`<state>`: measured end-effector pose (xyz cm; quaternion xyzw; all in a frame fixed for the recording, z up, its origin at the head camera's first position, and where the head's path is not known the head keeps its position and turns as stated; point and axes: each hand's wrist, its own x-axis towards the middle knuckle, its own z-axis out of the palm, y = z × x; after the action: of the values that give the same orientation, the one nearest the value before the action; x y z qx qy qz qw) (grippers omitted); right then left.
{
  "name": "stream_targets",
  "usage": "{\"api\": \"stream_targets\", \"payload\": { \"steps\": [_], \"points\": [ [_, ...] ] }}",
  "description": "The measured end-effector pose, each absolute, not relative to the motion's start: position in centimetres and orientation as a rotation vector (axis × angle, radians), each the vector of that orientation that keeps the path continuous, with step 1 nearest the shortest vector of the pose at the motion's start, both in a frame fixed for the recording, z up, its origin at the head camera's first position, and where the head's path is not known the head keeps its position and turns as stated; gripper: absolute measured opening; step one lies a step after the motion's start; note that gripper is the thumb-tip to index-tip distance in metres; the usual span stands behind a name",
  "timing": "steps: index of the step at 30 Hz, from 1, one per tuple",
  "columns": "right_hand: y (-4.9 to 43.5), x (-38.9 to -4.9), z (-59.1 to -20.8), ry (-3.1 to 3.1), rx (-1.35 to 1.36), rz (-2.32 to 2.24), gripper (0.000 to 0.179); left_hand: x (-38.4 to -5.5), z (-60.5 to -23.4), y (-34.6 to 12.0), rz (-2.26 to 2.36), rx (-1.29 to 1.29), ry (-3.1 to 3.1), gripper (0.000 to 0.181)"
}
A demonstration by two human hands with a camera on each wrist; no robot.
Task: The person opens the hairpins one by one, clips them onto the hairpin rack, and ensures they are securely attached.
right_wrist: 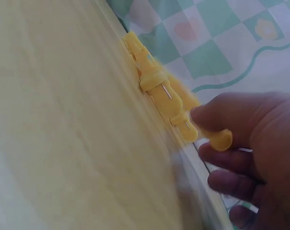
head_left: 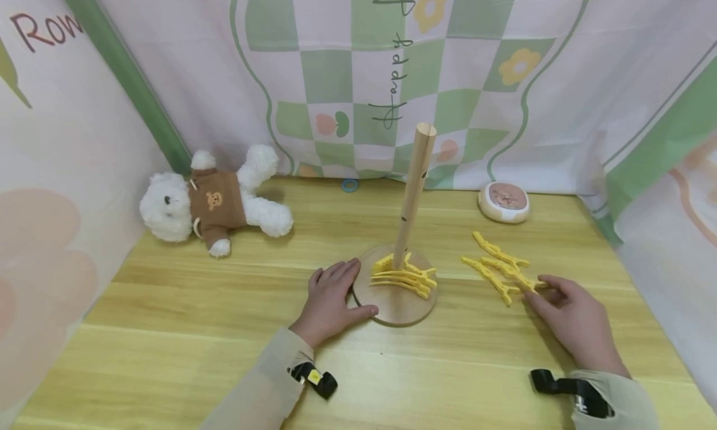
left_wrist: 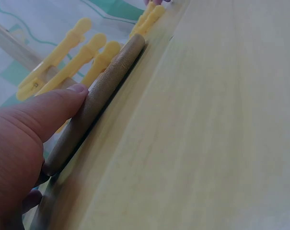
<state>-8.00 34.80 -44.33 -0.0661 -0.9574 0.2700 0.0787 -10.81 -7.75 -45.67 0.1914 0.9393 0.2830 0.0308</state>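
Observation:
A round wooden base (head_left: 386, 315) carries an upright wooden post (head_left: 413, 193) with small dark holes. Several yellow branch-shaped plastic pieces (head_left: 417, 285) lie stacked on the base around the post's foot. My left hand (head_left: 329, 300) grips the base's left side, its thumb (left_wrist: 58, 108) on the rim and its fingers along the far left edge. At the right, my right hand (head_left: 579, 321) pinches the near end of a yellow branch piece (head_left: 506, 269) between thumb and index finger. Two similar yellow pieces (head_left: 486, 277) lie beside it on the table.
A white plush bear (head_left: 218, 203) in a brown top lies at the back left of the wooden table (head_left: 185, 330). A blue ring (head_left: 350, 185) sits by the back curtain (head_left: 325, 50). Behind the loose pieces stands a small white-and-pink device (head_left: 505, 201).

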Motion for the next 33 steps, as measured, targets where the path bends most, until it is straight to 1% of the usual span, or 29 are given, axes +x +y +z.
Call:
{"api": "stream_targets", "payload": {
  "steps": [3, 8, 16, 24, 33],
  "points": [
    [34.3, -7.8, -44.1, -2.765, -0.148, 0.831, 0.051, -10.8, -45.7, -7.7, 0.872, 0.59, 2.895, 0.097],
    [33.0, -7.7, -43.8, -2.637, 0.036, 0.822, 0.042, -10.9, -45.7, -7.7, 0.869, 0.589, 2.896, 0.097],
    [30.5, -7.6, -43.1, -2.545, 0.191, 0.828, 0.049, -10.8, -45.6, -7.7, 0.868, 0.587, 2.895, 0.097],
    [28.3, -7.7, -42.5, -2.433, 0.413, 0.794, 0.043, -10.8, -45.6, -7.7, 0.87, 0.592, 2.894, 0.097],
    [26.4, -7.7, -42.0, -2.459, 0.488, 0.82, 0.037, -10.8, -45.6, -7.7, 0.878, 0.59, 2.887, 0.097]
  ]
}}
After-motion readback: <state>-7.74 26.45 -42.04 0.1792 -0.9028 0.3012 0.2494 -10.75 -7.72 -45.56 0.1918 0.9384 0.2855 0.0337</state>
